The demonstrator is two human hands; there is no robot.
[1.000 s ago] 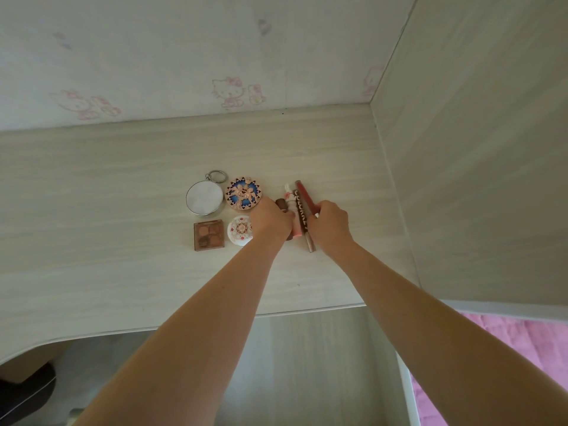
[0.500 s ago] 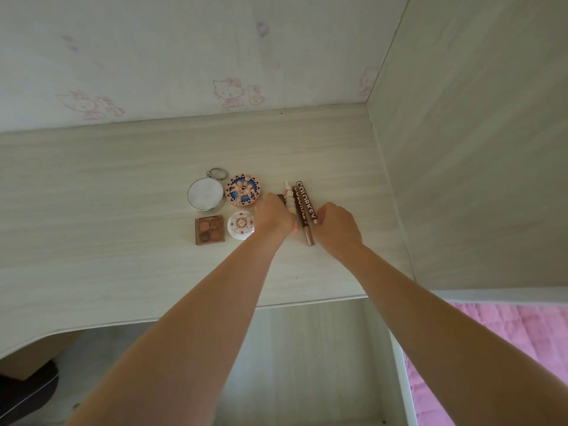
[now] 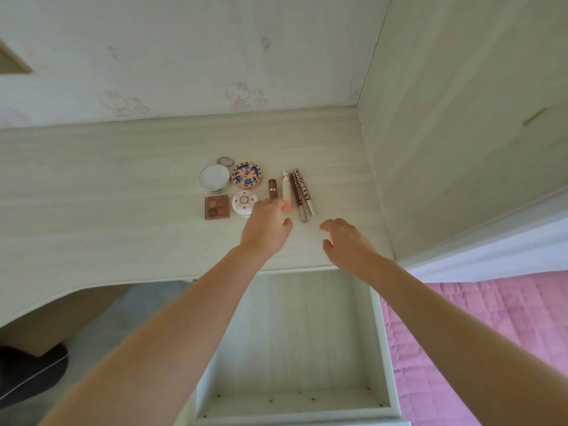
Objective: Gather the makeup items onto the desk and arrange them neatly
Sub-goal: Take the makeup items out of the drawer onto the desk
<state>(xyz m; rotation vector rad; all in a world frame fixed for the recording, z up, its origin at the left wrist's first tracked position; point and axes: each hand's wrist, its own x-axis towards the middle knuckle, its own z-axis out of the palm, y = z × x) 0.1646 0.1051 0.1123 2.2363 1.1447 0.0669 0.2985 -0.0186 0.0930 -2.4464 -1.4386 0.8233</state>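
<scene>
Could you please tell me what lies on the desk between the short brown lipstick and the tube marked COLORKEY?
In the head view, two items lie between the brown lipstick and the COLORKEY tube: a pale peach tube, then a slim brown tube.

Brown eyeshadow palette (image 3: 217, 207), blue-and-peach patterned compact (image 3: 246, 178), pink quilted bedspread (image 3: 479, 339).

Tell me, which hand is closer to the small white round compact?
The left. The left hand hovers just right of the white round compact, fingertips almost at its edge. The right hand sits farther right, beyond the row of sticks.
</scene>
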